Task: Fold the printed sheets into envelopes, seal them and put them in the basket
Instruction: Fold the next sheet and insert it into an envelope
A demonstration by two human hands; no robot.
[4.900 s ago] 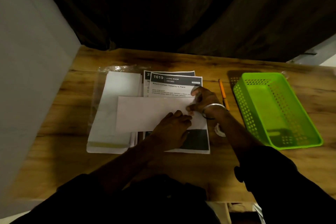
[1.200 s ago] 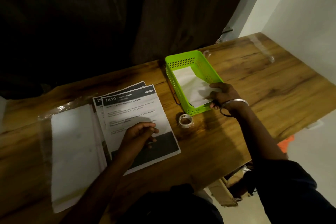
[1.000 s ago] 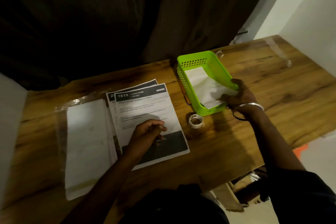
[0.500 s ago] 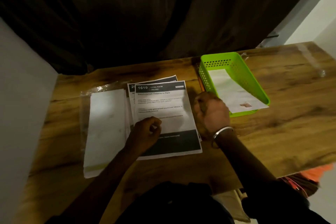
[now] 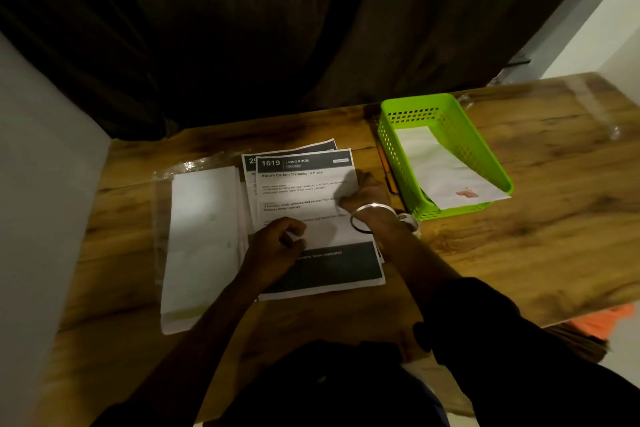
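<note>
The top printed sheet (image 5: 304, 191), headed "1619 LIVING ROOM", lies on a small pile of sheets at the table's middle. My left hand (image 5: 277, 246) rests on its lower half with the fingers curled in, holding nothing. My right hand (image 5: 363, 194) is curled over the sheet's right edge and pinches it. The green basket (image 5: 450, 111) stands to the right. A white sealed envelope (image 5: 440, 166) lies slanted in it, one corner sticking over the near rim. A stack of blank envelopes (image 5: 204, 236) in clear wrap lies to the left of the sheets.
A tape roll (image 5: 412, 222) sits by my right wrist, partly hidden. An orange pen (image 5: 385, 165) lies between the sheets and the basket. A dark curtain hangs behind the wooden table (image 5: 540, 218). A pale wall stands close on the left.
My right hand let go of the envelope in the basket and came left to the top sheet's right edge. My left hand stayed on the sheet. The view swung left.
</note>
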